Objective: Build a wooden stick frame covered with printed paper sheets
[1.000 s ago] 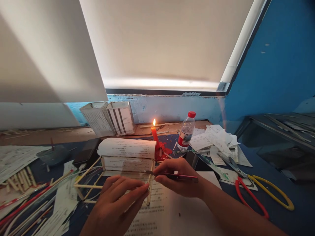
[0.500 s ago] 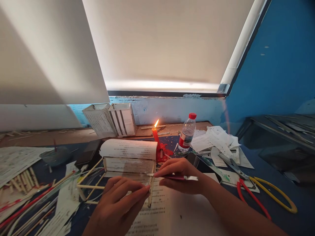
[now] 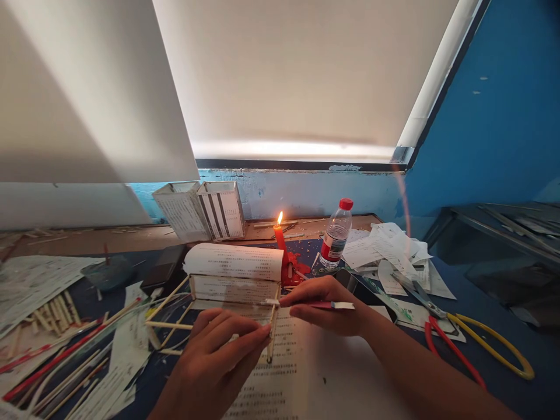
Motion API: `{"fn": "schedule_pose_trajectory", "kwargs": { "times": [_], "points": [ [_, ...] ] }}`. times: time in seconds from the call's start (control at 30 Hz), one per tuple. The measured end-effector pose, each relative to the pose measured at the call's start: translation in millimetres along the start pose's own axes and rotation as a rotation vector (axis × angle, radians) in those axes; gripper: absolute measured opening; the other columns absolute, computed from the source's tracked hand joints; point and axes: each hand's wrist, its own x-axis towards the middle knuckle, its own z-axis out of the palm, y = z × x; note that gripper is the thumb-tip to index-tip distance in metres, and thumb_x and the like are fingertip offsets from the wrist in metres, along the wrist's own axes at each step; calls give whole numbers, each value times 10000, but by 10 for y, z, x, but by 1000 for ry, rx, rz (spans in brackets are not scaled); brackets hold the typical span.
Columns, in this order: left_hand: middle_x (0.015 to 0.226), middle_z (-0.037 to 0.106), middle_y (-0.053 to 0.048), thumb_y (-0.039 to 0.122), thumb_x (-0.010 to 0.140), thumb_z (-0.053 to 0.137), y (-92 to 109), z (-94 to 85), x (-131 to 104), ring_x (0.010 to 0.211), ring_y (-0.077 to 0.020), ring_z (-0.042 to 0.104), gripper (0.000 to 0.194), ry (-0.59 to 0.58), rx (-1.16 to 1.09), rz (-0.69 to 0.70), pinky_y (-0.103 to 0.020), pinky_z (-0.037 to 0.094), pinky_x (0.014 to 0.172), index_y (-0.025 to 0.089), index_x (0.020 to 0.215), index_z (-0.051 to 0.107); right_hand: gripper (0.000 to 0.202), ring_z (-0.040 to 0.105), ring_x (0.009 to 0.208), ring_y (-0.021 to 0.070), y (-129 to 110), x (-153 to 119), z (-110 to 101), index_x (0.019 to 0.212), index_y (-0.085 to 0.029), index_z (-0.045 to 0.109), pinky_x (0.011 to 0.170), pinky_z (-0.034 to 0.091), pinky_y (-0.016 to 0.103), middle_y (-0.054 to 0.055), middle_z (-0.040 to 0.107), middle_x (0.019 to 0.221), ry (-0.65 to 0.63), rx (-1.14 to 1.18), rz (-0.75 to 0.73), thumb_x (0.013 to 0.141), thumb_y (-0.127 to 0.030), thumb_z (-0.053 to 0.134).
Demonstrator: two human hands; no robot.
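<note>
A small frame of thin sticks (image 3: 172, 325) with printed paper (image 3: 234, 262) on its far side lies over a printed sheet (image 3: 273, 385). My left hand (image 3: 227, 344) pinches the frame near its right end, thumb and index finger at a stick. In my right hand (image 3: 328, 306) is a slim red-and-white tool (image 3: 326, 304), held sideways with its thin pale tip at the upright stick (image 3: 272, 332). Behind the hands burns a red candle (image 3: 279, 236) standing in melted red wax.
A water bottle (image 3: 336, 233) stands right of the candle. Two paper-covered boxes (image 3: 221, 211) are at the back. Scissors (image 3: 426, 303) and red- and yellow-handled tools lie right, near paper scraps (image 3: 394, 248). Loose sticks (image 3: 55, 312) and strips are at left.
The whole view has shifted slightly, so things appear a little further right. Both hands keep nearly the same pose on the frame and tool. The candle flame stands more upright.
</note>
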Motion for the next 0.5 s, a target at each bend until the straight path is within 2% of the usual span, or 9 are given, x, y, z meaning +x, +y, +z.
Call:
{"fn": "schedule_pose_trajectory", "kwargs": {
  "times": [0.13,0.3,0.43,0.5],
  "points": [
    [902,703,-10,34,885,648,-7,-1,-7,774,-143,606,257,2,15,10,-355,432,779,193,1083,684,280,591,628,106,104,9,-49,1145,-201,766,556,474,223,57,752,858,96,67,136,902,-328,711],
    [908,705,-9,44,893,641,-24,0,-41,799,-150,612,263,-25,23,5,-357,439,796,200,1101,680,296,594,609,108,96,5,-54,1122,-199,779,565,500,231,43,731,785,-44,152,176,876,-357,737],
    [901,707,-6,44,888,641,-20,3,-38,786,-146,618,257,-10,29,4,-354,442,802,204,1085,687,309,605,618,101,116,21,-43,1137,-208,771,547,509,214,66,761,904,84,136,194,881,-376,728],
    [887,710,1,52,892,635,-11,-1,-24,766,-143,623,246,0,37,4,-347,449,791,213,1069,692,298,604,629,99,124,23,-47,1130,-210,775,556,511,212,71,763,930,68,144,199,886,-373,723]
  ]
}}
